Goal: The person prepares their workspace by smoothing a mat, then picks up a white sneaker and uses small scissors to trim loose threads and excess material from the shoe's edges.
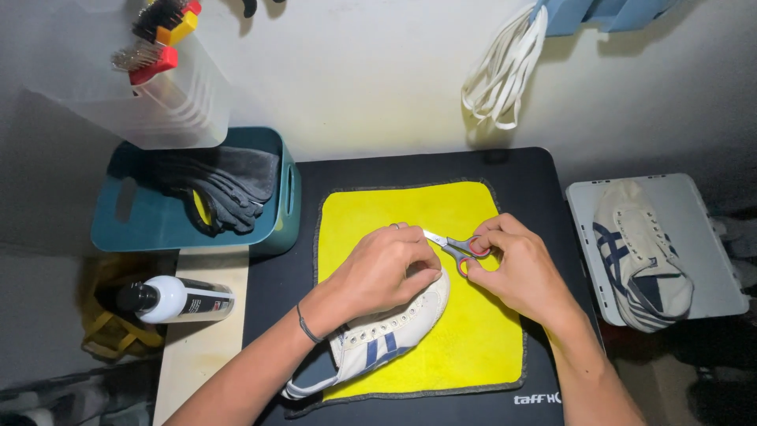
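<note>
A white sneaker with blue stripes (378,339) lies on its side on a yellow cloth (473,331), toe toward the middle. My left hand (382,268) covers and grips the toe end of the sneaker. My right hand (516,268) holds small scissors with red-lined handles (457,247), fingers through the loops. The blades point left toward my left hand's fingertips at the toe. What lies between the blades is hidden by my fingers.
The cloth lies on a black mat (528,177). A teal bin with dark gloves (197,193) stands at the left, with a bottle (177,300) below it. A second sneaker (639,252) rests on a grey tray at right. White laces (505,71) hang on the wall.
</note>
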